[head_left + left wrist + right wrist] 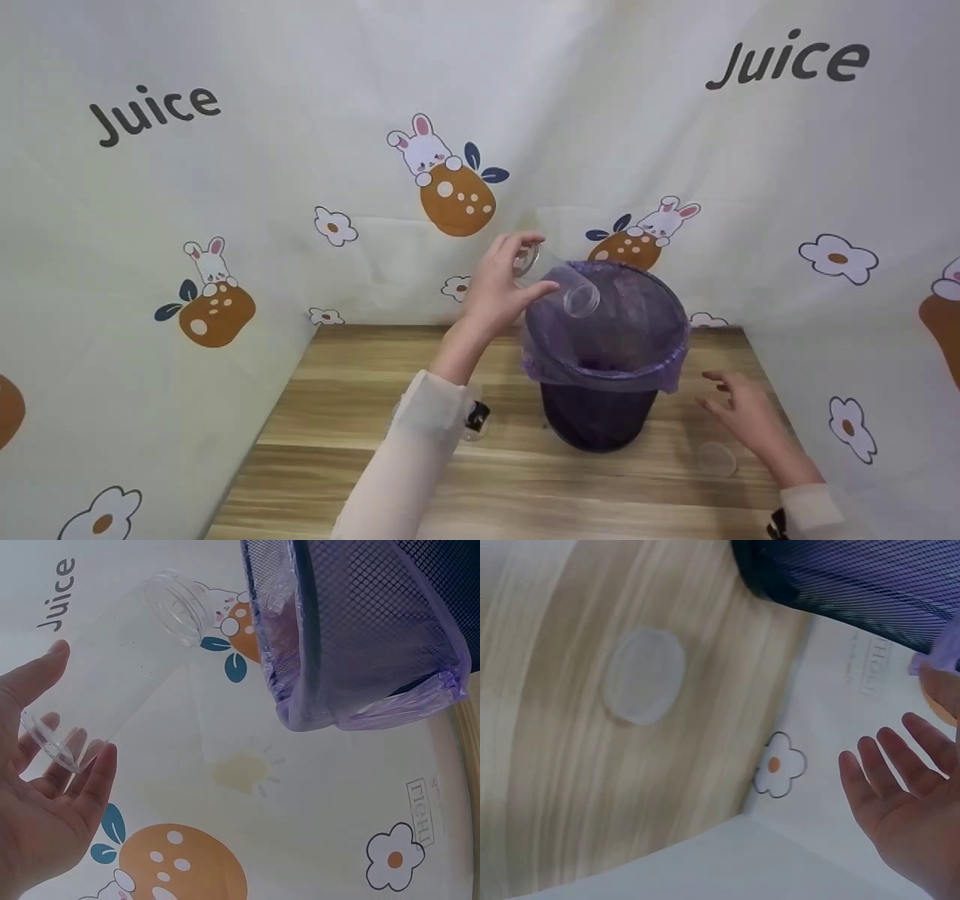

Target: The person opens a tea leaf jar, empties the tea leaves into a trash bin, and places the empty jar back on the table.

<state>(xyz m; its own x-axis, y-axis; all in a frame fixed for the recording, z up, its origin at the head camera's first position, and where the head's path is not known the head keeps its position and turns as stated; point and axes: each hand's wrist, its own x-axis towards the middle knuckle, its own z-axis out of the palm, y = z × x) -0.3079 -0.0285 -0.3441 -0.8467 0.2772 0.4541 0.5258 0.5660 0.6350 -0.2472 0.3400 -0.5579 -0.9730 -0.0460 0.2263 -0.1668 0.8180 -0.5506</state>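
Note:
My left hand (pixel 495 289) holds a clear plastic jar (pixel 127 660) by its base end, thumb on one side and fingers on the other. The jar is tilted, its uncapped mouth pointing toward the dark mesh trash bin (pixel 596 420). In the head view that mouth overlaps the near left part of the bin's opening. A purple bag (pixel 607 381) lines the bin and folds over its rim. To the right of the bin, my right hand (pixel 750 420) hovers with nothing in it, fingers loosely extended. Below it a round translucent lid (pixel 645 676) lies flat on the table.
The bin stands on a wood-grain table (pixel 337 450). White cloth (pixel 300 135) printed with rabbits, oranges and flowers hangs behind and along both sides. A small black-and-clear item (pixel 477 417) shows beside the left sleeve.

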